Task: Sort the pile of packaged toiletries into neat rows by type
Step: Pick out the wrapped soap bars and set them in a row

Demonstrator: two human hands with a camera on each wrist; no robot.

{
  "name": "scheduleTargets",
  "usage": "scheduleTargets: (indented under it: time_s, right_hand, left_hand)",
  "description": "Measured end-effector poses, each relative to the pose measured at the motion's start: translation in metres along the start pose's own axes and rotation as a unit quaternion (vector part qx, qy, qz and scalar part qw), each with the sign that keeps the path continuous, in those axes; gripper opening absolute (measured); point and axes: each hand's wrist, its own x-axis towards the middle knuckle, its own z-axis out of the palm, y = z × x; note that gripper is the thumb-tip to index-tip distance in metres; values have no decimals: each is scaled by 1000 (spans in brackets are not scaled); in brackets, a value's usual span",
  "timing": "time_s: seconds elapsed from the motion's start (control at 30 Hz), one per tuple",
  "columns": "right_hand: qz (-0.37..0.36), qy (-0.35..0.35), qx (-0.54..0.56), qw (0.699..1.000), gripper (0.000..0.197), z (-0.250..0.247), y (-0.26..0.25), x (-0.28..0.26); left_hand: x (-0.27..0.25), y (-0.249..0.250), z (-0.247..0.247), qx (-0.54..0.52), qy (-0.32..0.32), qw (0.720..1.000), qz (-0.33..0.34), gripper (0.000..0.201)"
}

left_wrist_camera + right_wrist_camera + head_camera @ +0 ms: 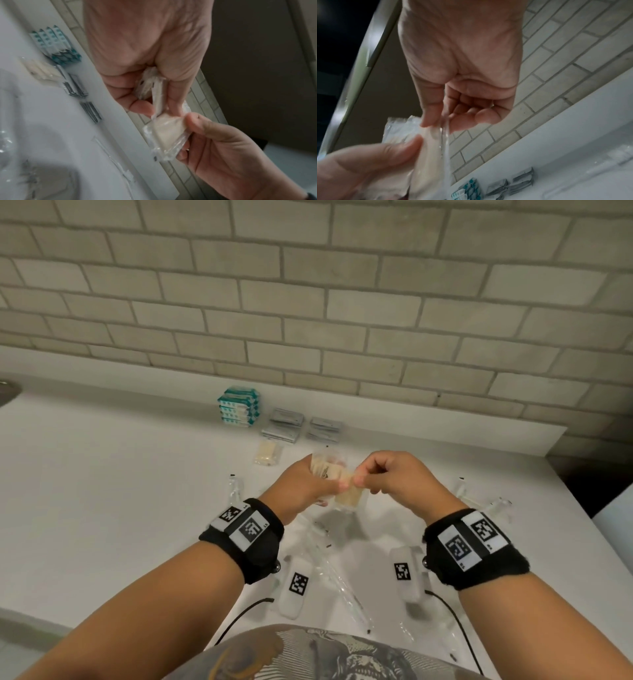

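Observation:
Both hands are raised above the middle of the white counter (120, 474). My left hand (329, 479) grips a small bundle of clear-wrapped cream packets (325, 469). My right hand (359, 482) pinches the edge of one cream packet (349, 496) that hangs between the hands. In the left wrist view the left hand (154, 106) curls round the bundle (149, 86), and the pinched packet (164, 136) sits below it. By the wall lie a stack of teal packets (238, 410), two groups of grey sachets (282, 426), and one cream packet (269, 451).
Several long clear-wrapped items (342, 587) lie scattered on the counter under and around my wrists. A brick wall (308, 302) backs the counter. The counter ends at a dark drop on the right (582, 484). A rounded grey edge (7, 392) shows at far left.

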Motion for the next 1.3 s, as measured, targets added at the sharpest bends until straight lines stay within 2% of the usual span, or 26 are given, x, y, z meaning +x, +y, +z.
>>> scheduleTargets:
  time_s: [0.1, 0.17, 0.23, 0.37, 0.47, 0.53, 0.63, 0.67, 0.7, 0.77, 0.83, 0.87, 0.93, 1.0, 1.13, 1.2, 1.27, 1.3]
  right_hand:
    - [29, -4, 33, 999, 6, -2, -3, 13]
    - [59, 59, -73, 994, 9, -4, 4, 26]
    - [93, 86, -85, 988, 9, -5, 7, 32]
    - [117, 74, -31, 990, 10, -3, 7, 35]
    - [149, 74, -70, 984, 15, 3, 19, 39]
    - [205, 12, -144, 968, 8, 11, 30, 39]
    - [243, -142, -307, 909, 24, 26, 47, 30]
    - [230, -153, -352, 894, 28, 29, 50, 27]
    - [209, -133, -371, 895, 32, 30, 52, 24]
    - [154, -59, -305, 938, 31, 28, 45, 21]
    - [109, -12, -117, 987, 17, 25, 27, 17]
    - [88, -6, -36, 995, 12, 26, 16, 15]
    - [53, 10, 27, 998, 11, 29, -2, 13]
    - [51, 36, 49, 997, 20, 35, -12, 13]
    - [72, 18, 143, 987, 35, 47, -15, 8]
    - [76, 40, 156, 984, 30, 46, -14, 7]
    - [83, 69, 141, 984, 17, 39, -15, 6]
    - [86, 81, 132, 984, 11, 33, -14, 6]
  left_hand:
    - [0, -3, -15, -31, 13, 999, -9, 31]
    - [0, -4, -24, -55, 24, 998, -17, 29]
    - [2, -8, -32, -88, 33, 995, -28, 28]
    - [3, -13, -42, -158, 45, 985, -50, 22]
    - [1, -18, -43, -228, 42, 970, -70, 23]
    - [-1, -21, -43, -269, 36, 959, -77, 25]
    - [-4, -23, -44, -278, 43, 957, -77, 24]
    - [-4, -24, -44, -272, 48, 958, -79, 26]
    - [-5, -24, -43, -266, 53, 959, -81, 27]
    - [-6, -25, -40, -248, 59, 963, -82, 29]
    - [-7, -23, -36, -231, 59, 968, -80, 31]
    - [-6, -22, -33, -221, 57, 971, -77, 31]
    - [-5, -19, -26, -202, 55, 975, -69, 31]
    - [-5, -15, -19, -184, 50, 980, -60, 30]
    - [-8, -7, -5, -115, -37, 992, -33, 34]
    - [-8, -5, -1, -102, -44, 994, -25, 26]
    - [-8, -5, -1, -107, -15, 994, -22, 9]
    - [-7, -5, -2, -103, 1, 994, -23, 9]
